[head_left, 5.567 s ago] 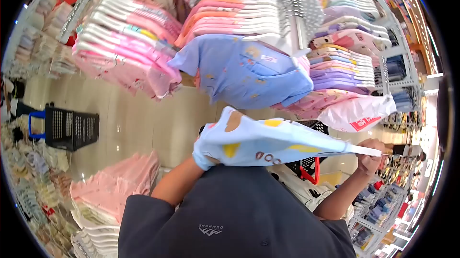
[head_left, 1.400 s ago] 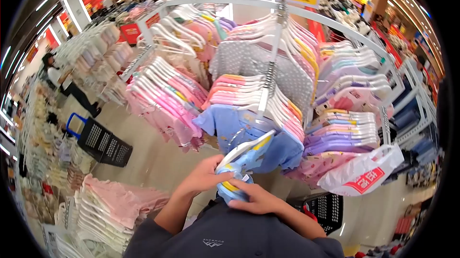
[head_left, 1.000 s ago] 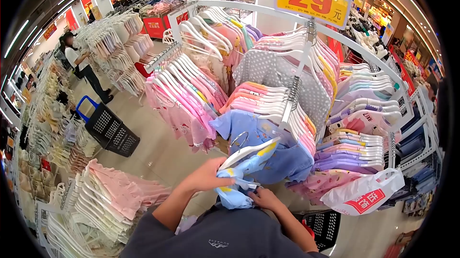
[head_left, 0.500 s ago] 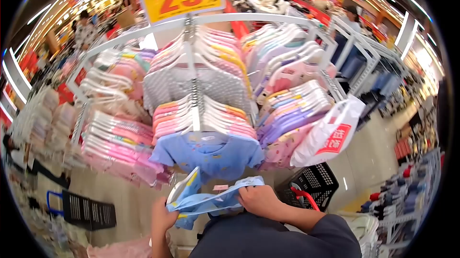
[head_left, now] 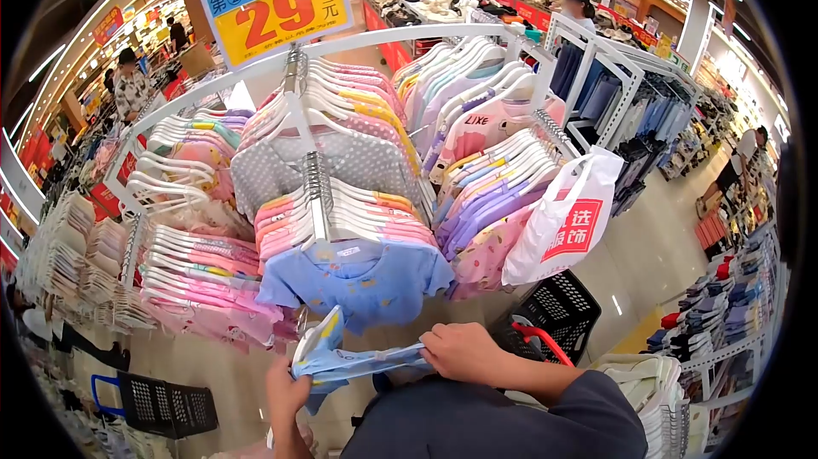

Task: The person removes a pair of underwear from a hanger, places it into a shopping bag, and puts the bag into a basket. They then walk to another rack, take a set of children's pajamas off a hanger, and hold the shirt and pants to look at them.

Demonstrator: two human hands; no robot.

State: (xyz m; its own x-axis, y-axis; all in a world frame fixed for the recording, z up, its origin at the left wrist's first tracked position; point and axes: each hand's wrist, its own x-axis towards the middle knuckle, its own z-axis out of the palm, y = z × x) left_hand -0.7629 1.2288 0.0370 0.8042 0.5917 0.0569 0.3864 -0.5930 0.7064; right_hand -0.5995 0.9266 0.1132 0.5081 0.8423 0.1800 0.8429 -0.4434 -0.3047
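Observation:
A light blue garment with yellow patches (head_left: 358, 363) is stretched sideways between my hands, low in the view. My left hand (head_left: 288, 387) is closed on its left end, beside a white hanger that partly shows there. With fingers pinched, my right hand (head_left: 460, 352) grips the garment's other end. Just beyond my hands, a blue short-sleeved shirt (head_left: 358, 284) hangs at the front of the rack. Much of the held garment is bunched, and the hanger's lower part is hidden.
A white rack (head_left: 409, 36) holds many children's clothes under a price sign (head_left: 277, 6). A white plastic bag (head_left: 567, 220) hangs at its right. Black baskets stand at the lower left (head_left: 166, 405) and right (head_left: 558, 314). Other people stand farther back and at both sides.
My hands have moved apart, from bunching the garment to stretching it sideways. The camera view has swung to the right, so the rack now lies farther left.

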